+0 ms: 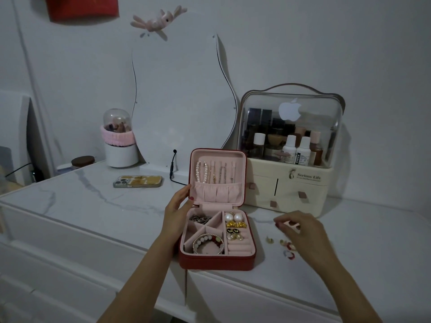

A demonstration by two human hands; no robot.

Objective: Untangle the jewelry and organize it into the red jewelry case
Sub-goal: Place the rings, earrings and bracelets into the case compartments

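Observation:
The red jewelry case (217, 261) stands open on the white marble top, pink inside. Its upright lid holds a pearl strand (201, 171) and thin chains. The tray holds a beaded bracelet (208, 243), a dark chain heap (200, 219), pearl and gold earrings (234, 221). My left hand (177, 210) grips the lid's left edge. My right hand (300, 231) hovers right of the case, fingertips pinched on a small pale ring (291, 223). Loose small earrings and rings (288, 252) lie on the top under that hand, partly hidden by it.
A cream cosmetics organizer (289, 183) with a clear dome stands right behind the case. A wavy mirror (179, 101) leans at the back. A phone (137, 181) lies left of the case, with a black cable (172, 170) beside it and a brush holder (120, 145) further left.

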